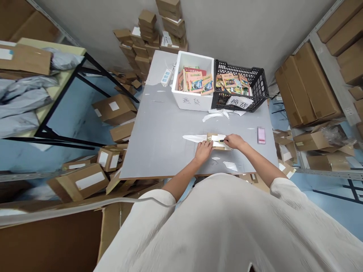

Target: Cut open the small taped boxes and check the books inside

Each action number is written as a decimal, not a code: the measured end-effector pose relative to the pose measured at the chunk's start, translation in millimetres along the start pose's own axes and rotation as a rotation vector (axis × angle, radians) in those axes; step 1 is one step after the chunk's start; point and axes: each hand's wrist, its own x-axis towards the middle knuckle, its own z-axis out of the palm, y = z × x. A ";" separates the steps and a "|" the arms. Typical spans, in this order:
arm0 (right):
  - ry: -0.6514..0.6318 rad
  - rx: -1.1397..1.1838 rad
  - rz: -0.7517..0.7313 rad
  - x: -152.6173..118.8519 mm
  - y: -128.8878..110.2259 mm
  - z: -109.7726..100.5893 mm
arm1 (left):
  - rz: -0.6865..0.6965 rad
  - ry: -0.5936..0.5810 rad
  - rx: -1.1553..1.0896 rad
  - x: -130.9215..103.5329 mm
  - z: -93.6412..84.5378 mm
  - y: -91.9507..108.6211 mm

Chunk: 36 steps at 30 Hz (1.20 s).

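A small cardboard box (219,147) with a white label on top lies near the table's front edge. My left hand (203,150) holds the box at its left end, the fingers bent over that side. In my right hand (235,141) is a utility knife (221,141) with a black and yellow handle, closed in the fingers. The knife's tip is over the label; whether it cuts into the box is too small to tell. A long white paper strip (194,138) reaches left from the box.
Behind the box stand a white foam bin (193,102) and a black plastic crate (256,100), both with small books. A pink-and-white card (261,135) lies at right, a power strip (166,77) at back left. Paper scraps (230,166) dot the grey table (159,124). Cartons (115,109) crowd the floor.
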 end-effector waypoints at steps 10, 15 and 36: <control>-0.135 -0.102 0.168 -40.8 -3.8 -36.9 | 0.007 -0.081 0.237 8.0 -10.2 7.4; -0.241 -0.256 0.257 -61.3 -8.9 -61.9 | 0.003 -0.130 0.377 10.0 -16.5 16.6; -0.023 0.291 0.326 -128.6 69.7 -53.9 | 0.142 -0.278 0.315 62.4 8.9 69.9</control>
